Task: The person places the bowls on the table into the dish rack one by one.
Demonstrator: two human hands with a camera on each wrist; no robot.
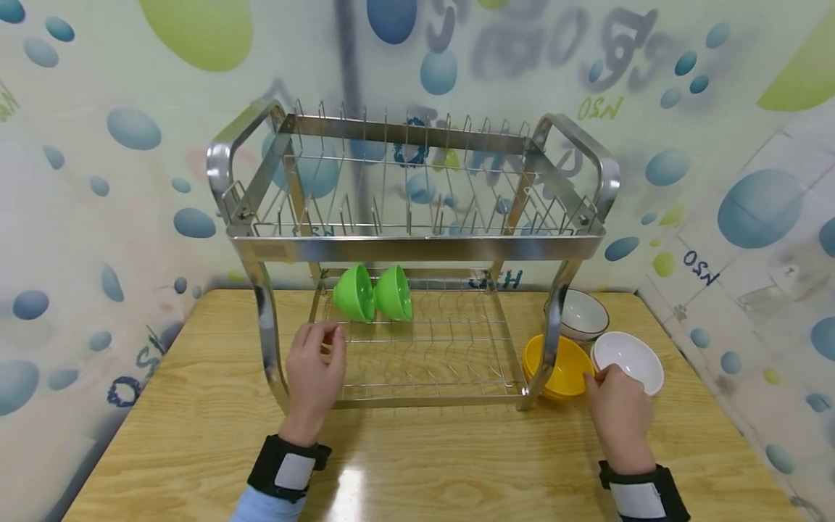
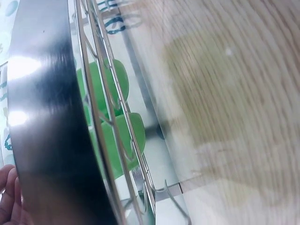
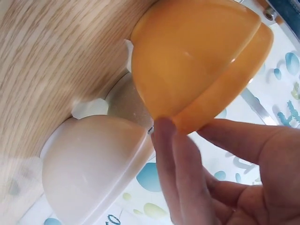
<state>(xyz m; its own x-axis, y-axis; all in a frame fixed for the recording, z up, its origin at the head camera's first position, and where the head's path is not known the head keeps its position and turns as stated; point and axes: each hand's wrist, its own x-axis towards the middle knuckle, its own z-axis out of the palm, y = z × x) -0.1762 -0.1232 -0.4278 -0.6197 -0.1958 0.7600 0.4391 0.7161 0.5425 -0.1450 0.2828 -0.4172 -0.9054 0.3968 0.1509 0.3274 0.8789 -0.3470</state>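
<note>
My right hand (image 1: 620, 417) pinches the rim of the upper yellow bowl (image 1: 566, 366), which is nested in another of the same colour beside the rack's right front leg. In the right wrist view, the thumb and fingers meet at the yellow bowl's edge (image 3: 187, 56). Two green bowls (image 1: 354, 293) stand tilted on their sides on the lower tier of the metal dish rack (image 1: 417, 249). My left hand (image 1: 315, 373) hovers in front of that tier, below the green bowls, fingers loosely bent around nothing. In the left wrist view, its fingers (image 2: 10, 194) show only partly beside the metal frame.
A white bowl (image 1: 629, 359) sits right of the yellow ones, with a dark-rimmed white bowl (image 1: 583, 317) behind it. The upper tier's wire slots (image 1: 385, 196) rise above the lower one. Patterned walls (image 1: 150, 239) border the wooden table (image 1: 424, 464).
</note>
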